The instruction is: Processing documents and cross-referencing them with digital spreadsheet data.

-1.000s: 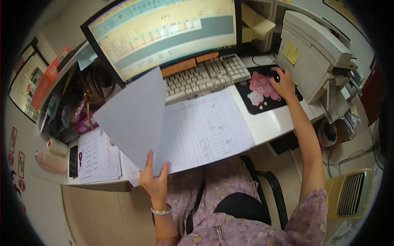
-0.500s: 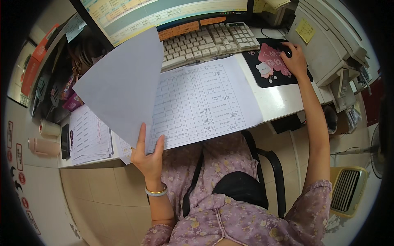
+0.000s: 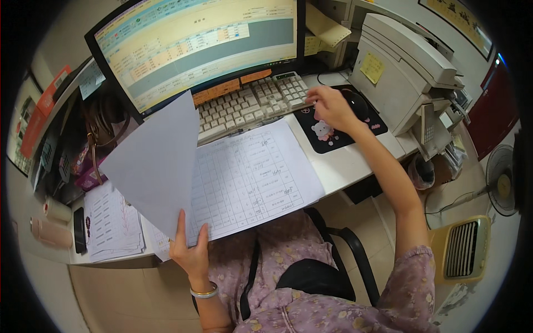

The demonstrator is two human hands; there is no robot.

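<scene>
My left hand (image 3: 190, 256) holds a lifted sheet of paper (image 3: 152, 166) by its lower edge, thumb and index finger apart around it. The sheet's blank back faces up as it curves over to the left. Under it lies a printed table form (image 3: 239, 186) with handwritten marks, at the desk's front edge. My right hand (image 3: 335, 110) is at the right end of the white keyboard (image 3: 239, 114), fingers bent over the keys and holding nothing. Right of that hand, a black mouse (image 3: 356, 102) rests on a black mouse pad (image 3: 322, 145) with a cartoon bear.
A lit monitor (image 3: 194, 55) stands behind the keyboard. A printer (image 3: 388, 77) and a desk phone (image 3: 426, 125) are to the right. At the left are stacked papers (image 3: 111, 222), a dark phone (image 3: 79, 230) and a pink cup (image 3: 51, 233). A chair armrest (image 3: 355, 250) sits beside my lap.
My right hand has left the mouse and moved left to the keyboard's right end. My left hand still holds the raised sheet. The view has tilted up, showing more of the monitor.
</scene>
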